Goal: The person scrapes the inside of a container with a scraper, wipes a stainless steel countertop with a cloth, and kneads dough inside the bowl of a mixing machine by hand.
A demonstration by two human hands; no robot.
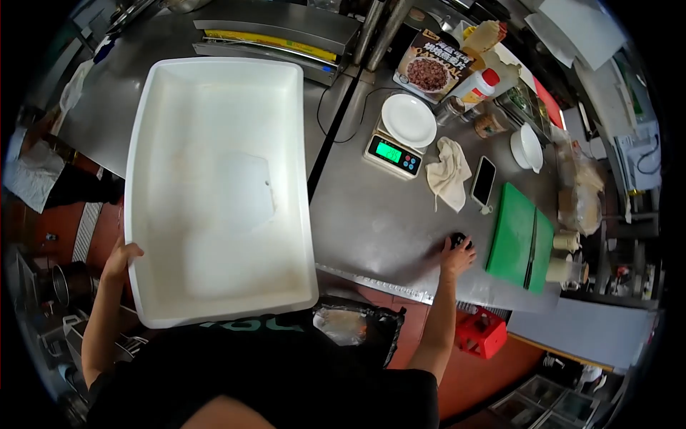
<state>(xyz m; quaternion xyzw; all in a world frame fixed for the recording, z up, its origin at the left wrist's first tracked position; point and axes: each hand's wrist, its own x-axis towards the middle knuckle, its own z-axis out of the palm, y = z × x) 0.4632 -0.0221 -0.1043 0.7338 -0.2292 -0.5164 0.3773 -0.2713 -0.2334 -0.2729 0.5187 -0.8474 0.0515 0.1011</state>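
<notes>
My left hand point(121, 259) is closed over the left rim of a large white plastic tub point(214, 286), thumb on the inside of the wall. The tub holds nothing but a pale, flat patch on its floor, and it reaches from the steel table to my body. On the right, my right hand point(458, 259) has its fingers around a small black round object point(458, 239) on the steel table point(386, 229). What that object is, I cannot make out. Close to this hand lie a green cutting board point(509, 229) and a phone point(484, 181).
A digital scale point(393, 156) with a lit green display bears a white plate point(409, 120). Beside it are a crumpled cloth point(448, 175), a cereal box point(431, 70), a red-capped bottle point(477, 87) and a white bowl point(527, 147). A red stool point(483, 333) stands below the table. Another person point(43, 164) is at the far left.
</notes>
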